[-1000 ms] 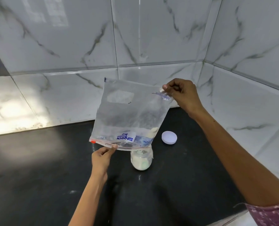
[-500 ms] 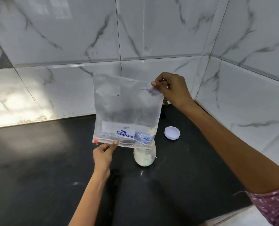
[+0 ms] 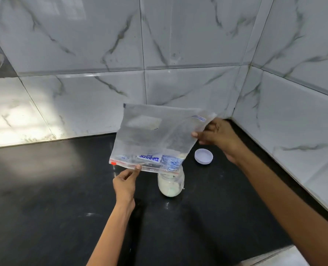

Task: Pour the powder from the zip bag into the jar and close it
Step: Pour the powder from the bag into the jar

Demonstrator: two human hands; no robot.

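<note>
An almost empty clear zip bag (image 3: 155, 135) hangs upside down, its zip edge just over the mouth of a small glass jar (image 3: 170, 186) holding white powder. A little powder sits in the bag's lower right corner above the jar. My left hand (image 3: 125, 184) pinches the zip edge near its left end. My right hand (image 3: 216, 136), slightly blurred, holds the bag's right edge below the upper corner, thumb in front and fingers behind. The jar's white lid (image 3: 203, 156) lies on the counter to the right of the jar.
The black counter (image 3: 54, 189) meets marble-tiled walls (image 3: 101, 45) behind and on the right, forming a corner just beyond my right hand. A pale edge shows at the bottom right.
My right hand has dropped from the bag's upper corner to lower on its right edge, and the bag now leans over more. My left hand keeps its pinch on the zip edge.
</note>
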